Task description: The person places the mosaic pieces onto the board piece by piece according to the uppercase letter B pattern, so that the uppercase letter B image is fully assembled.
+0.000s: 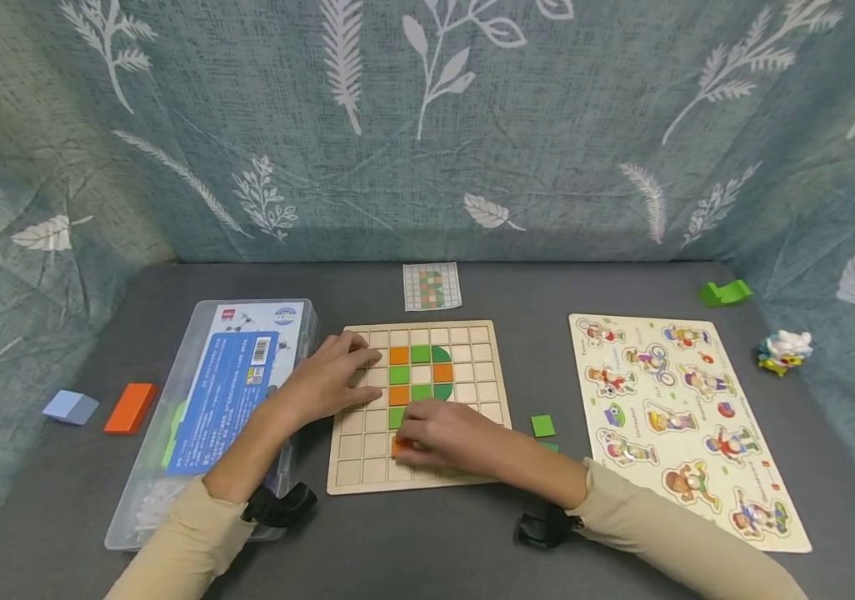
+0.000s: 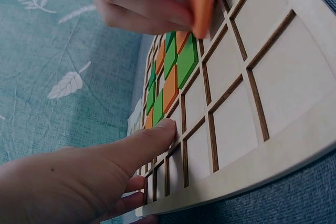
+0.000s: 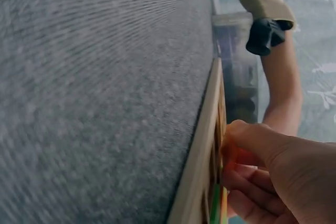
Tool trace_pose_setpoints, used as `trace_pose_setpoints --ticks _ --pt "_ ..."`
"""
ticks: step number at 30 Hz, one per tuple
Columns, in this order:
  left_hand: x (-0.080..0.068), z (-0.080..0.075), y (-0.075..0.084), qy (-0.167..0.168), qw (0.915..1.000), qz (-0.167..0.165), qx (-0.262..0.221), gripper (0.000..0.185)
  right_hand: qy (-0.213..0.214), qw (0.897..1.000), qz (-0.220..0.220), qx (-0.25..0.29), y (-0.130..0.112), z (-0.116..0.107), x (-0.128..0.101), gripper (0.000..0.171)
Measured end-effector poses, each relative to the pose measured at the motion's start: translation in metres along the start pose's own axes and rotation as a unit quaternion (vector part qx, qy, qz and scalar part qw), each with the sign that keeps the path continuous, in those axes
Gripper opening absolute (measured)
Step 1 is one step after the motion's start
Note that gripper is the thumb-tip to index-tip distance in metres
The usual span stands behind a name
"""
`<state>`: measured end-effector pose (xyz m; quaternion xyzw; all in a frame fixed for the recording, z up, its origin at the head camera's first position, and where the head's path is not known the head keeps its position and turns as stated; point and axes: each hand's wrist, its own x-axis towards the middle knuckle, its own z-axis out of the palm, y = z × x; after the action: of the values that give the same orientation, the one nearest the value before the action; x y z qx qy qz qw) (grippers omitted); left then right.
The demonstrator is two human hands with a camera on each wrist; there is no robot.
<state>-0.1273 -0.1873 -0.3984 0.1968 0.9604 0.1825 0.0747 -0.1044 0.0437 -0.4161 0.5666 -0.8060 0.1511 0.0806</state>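
Note:
A wooden grid board [image 1: 483,333] lies on the grey table, with orange and green tiles [image 1: 420,372] set in its middle cells. My left hand [image 1: 333,375] rests flat on the board's left side, fingers straight; the left wrist view shows a fingertip [image 2: 163,129] pressing on the grid. My right hand [image 1: 438,433] pinches an orange square tile [image 1: 400,447] at the board's lower middle. In the left wrist view that orange tile [image 2: 201,11] stands tilted on edge over a cell. The right wrist view shows my fingers [image 3: 262,150] at the board's edge [image 3: 202,145].
A clear plastic box [image 1: 210,408] with a blue label lies left of the board. A pattern card [image 1: 432,286] sits behind it. Loose green tiles [image 1: 542,426] lie to its right, beside a picture puzzle [image 1: 686,421]. An orange block [image 1: 130,407] and a blue block [image 1: 70,407] lie far left.

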Motion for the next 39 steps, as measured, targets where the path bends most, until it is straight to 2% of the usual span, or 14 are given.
trace_pose_setpoints --ticks 5,15,22,32,39 --pt "0.0 0.0 -0.001 -0.001 1.0 0.002 -0.001 0.05 -0.021 1.0 0.016 0.001 -0.002 0.003 0.003 0.016" --pt "0.0 0.001 -0.001 0.004 1.0 0.003 -0.005 0.05 -0.019 0.999 0.045 -0.011 -0.004 0.004 0.005 0.013" --pt "0.0 0.001 0.0 0.007 1.0 0.003 -0.002 0.05 -0.031 0.999 0.038 -0.02 -0.004 0.001 0.008 0.014" --pt "0.0 0.0 0.001 0.005 1.0 0.002 0.006 0.05 -0.052 0.997 0.054 0.025 -0.001 -0.002 0.01 0.017" --pt "0.001 0.0 0.0 0.004 1.0 0.0 0.001 0.05 -0.052 0.998 0.03 0.027 -0.002 0.001 0.013 0.008"
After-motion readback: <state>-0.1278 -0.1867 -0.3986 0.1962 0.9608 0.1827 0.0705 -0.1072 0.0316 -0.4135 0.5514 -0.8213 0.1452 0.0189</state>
